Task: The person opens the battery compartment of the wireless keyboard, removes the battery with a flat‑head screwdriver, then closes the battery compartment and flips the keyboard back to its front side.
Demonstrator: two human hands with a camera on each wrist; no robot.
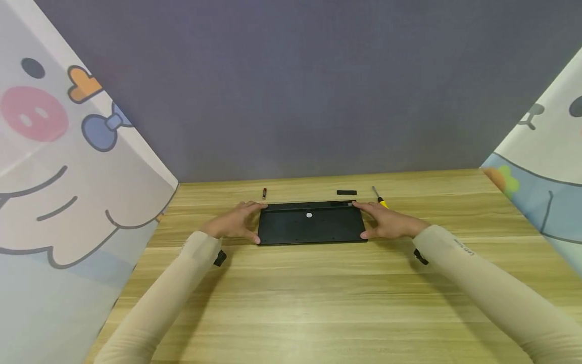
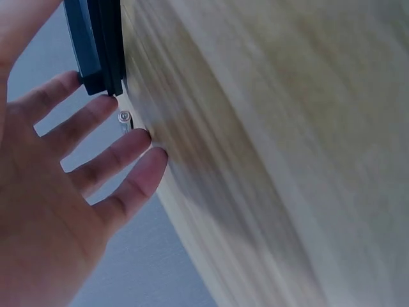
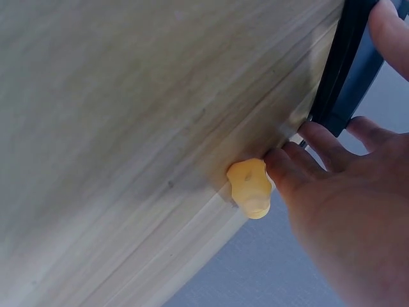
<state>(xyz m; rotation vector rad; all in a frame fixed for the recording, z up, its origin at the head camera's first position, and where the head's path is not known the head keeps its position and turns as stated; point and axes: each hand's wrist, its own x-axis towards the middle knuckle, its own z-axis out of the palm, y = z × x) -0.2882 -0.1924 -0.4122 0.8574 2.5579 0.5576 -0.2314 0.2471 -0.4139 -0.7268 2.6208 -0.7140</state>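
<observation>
A black keyboard (image 1: pixel 313 227) lies with its underside up on the table, a round white sticker near its middle and a raised strip along the far edge. My left hand (image 1: pixel 235 221) holds its left end, thumb at the near corner and index finger at the far corner. The other left fingers are spread beside that end in the left wrist view. At the right end, my right hand (image 1: pixel 385 221) holds it the same way between thumb and index finger. Just beyond the right fingertips lies a screwdriver with a yellow handle (image 3: pixel 250 185). The keys are hidden underneath.
Behind the keyboard's left end lies a small red-and-black battery (image 1: pixel 264 193). A small black cover piece (image 1: pixel 347 192) lies behind its right part. A grey panel (image 1: pixel 291 91) rises at the back of the wooden table (image 1: pixel 295 298), with cartoon-print cloth (image 1: pixel 59 167) on both sides.
</observation>
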